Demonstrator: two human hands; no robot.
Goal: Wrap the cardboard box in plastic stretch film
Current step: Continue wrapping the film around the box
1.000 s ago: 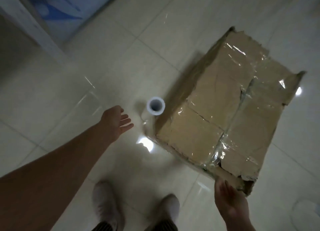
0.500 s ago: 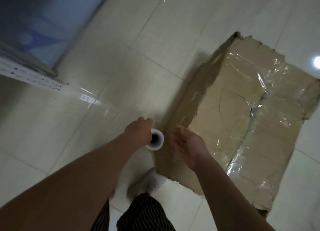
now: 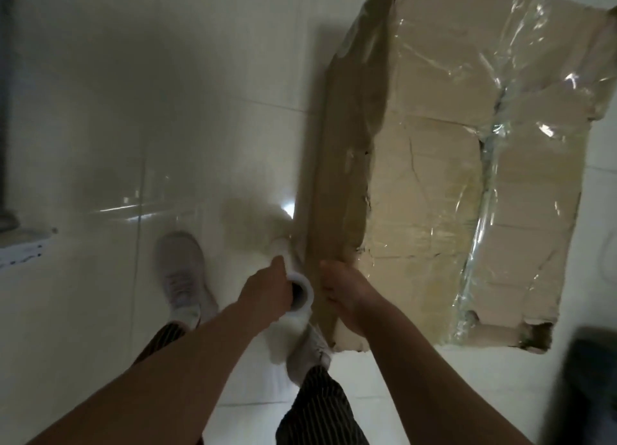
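1. Floor (image 3: 167, 110): large pale glossy tiles, thin grout lines (image 3: 140, 227).
2. Light: dim; one bright glare spot (image 3: 287, 209) on the tile, faint streak reflections (image 3: 113, 209).
3. Left edge: dark vertical strip (image 3: 2, 110), and below it a pale ledge (image 3: 20, 257) with small dark dots.
4. Lower right corner: dark blurred shape (image 3: 587, 388), unidentifiable.

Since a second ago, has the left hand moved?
Yes. The left hand closed in toward the box and now grips the film roll beside it.
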